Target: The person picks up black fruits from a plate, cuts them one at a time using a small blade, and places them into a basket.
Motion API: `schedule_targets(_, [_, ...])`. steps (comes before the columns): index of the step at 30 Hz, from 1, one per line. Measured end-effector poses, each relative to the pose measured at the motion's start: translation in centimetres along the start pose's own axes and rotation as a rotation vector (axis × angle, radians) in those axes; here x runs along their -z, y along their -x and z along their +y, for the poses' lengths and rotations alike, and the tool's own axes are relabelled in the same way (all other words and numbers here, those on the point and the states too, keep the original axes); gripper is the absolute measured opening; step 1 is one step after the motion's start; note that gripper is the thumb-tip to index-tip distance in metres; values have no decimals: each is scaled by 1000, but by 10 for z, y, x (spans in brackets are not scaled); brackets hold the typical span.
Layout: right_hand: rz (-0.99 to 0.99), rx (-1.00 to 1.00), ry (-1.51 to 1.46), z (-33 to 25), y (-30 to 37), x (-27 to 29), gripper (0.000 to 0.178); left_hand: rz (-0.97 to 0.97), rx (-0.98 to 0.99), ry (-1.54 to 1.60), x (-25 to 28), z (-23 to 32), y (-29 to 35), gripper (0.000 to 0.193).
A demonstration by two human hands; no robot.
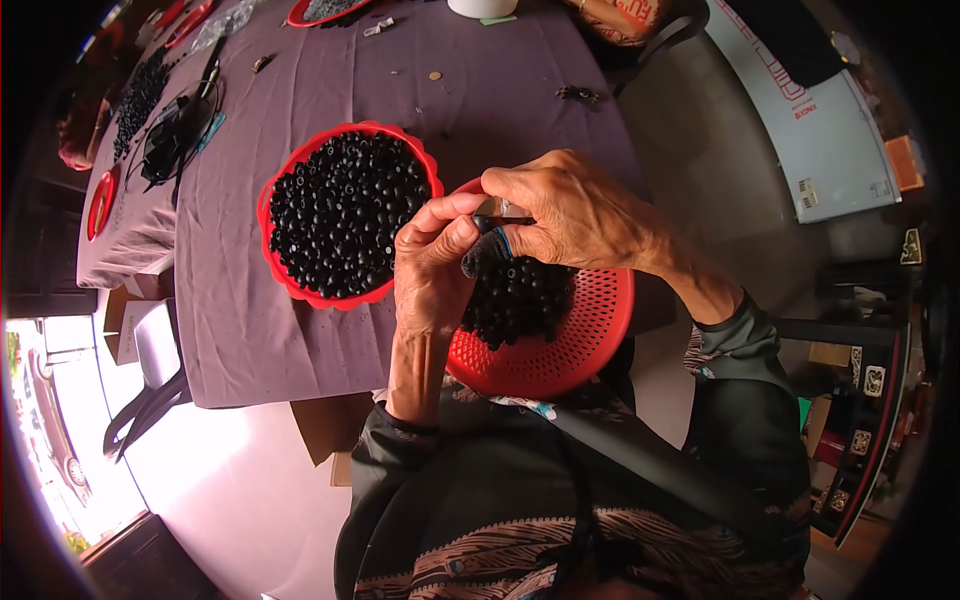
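Note:
My left hand (432, 255) and my right hand (580, 205) meet above a red perforated basket (598, 320), fingers pinched together. Between the fingertips is a small pale, shiny piece (507, 209), beside something dark and tiny; the fingers hide most of both. A dark fabric finger cover (486, 253) with a blue edge appears to sit on my right thumb. Below my hands, small round black beads (515, 312) are heaped in the basket. To the left, a red scalloped bowl (268, 225) on the table is full of similar black beads (345, 215), some showing holes.
A purple-grey cloth covers the table (260, 350). Black cables (172, 140), a red dish (102, 205) and more dark pieces (142, 100) lie at the left. A white container (482, 8) stands at the far edge. A large flat box (845, 160) is at the right.

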State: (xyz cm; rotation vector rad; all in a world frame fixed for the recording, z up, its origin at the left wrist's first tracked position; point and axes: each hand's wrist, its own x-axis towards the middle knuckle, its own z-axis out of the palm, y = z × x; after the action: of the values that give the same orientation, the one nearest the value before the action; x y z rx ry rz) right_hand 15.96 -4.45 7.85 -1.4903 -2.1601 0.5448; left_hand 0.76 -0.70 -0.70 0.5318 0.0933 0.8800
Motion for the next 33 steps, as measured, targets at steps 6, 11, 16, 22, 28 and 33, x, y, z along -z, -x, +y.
schedule_targets(6, [9,-2,43,0,0,-2,21,18,2,12,0,0,0,19])
schedule_targets(11, [33,5,74,1,2,-6,22,70,22,36,-6,1,2,19])
schedule_targets(16, [39,8,91,3,5,-9,23,87,31,25,-9,0,4,19])
schedule_targets(22, [52,42,171,5,8,-8,23,92,23,12,-14,-1,4,18])
schedule_targets(28, [39,24,94,5,10,-5,26,97,42,21,-16,-2,4,16])
schedule_targets(33, [37,21,107,3,6,-1,35,101,50,22,-14,-1,3,16])
